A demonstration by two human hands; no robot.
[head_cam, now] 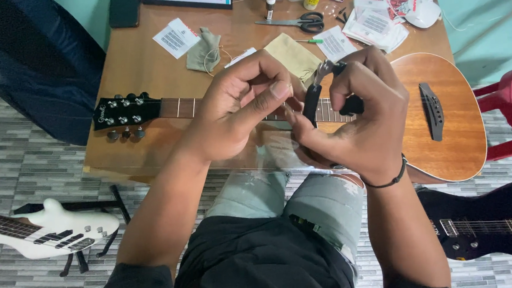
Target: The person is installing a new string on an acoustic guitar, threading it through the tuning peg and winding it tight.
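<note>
Frame centre: right hand (364,112) grips black-handled pliers (316,95); left hand (243,104) curled, fingertips pinched beside the pliers' tip, contents unclear. Both hover over acoustic guitar (441,114) lying across wooden table (141,62). Scissors (296,22) top centre.

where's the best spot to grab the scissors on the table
Take the scissors by the black handle loops at their right end, coming from above. They lie flat and apart from other things, blades pointing left, so the loops are the safe, thick part.

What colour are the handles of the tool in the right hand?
Black, on the pliers in the right hand, head view.
</note>
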